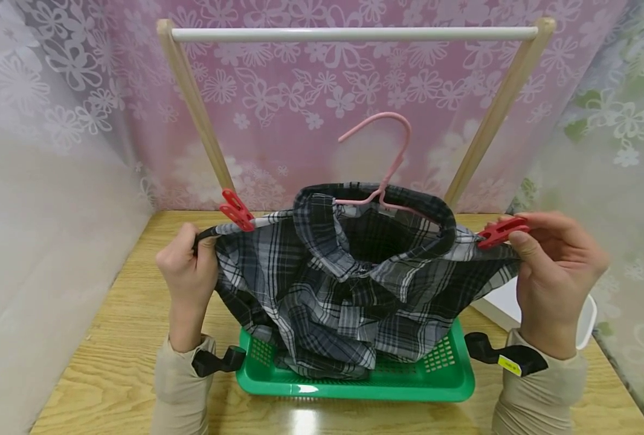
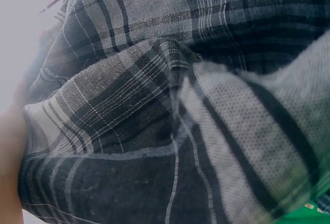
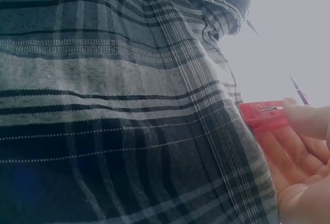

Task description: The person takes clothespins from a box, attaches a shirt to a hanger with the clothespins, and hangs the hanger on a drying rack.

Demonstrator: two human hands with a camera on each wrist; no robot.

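Above the green basket [image 1: 447, 380], I hold a soft, light plaid shirt [image 1: 349, 284] on its pink hanger [image 1: 387, 163], left hand [image 1: 188, 272] gripping one shoulder, right hand [image 1: 556, 278] pinching a red clip [image 1: 501, 232] at the other, the firmest holds.

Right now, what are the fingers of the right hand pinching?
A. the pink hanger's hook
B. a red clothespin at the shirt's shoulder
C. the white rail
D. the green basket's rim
B: the right hand pinches a red clothespin clipped at the plaid shirt shoulder.
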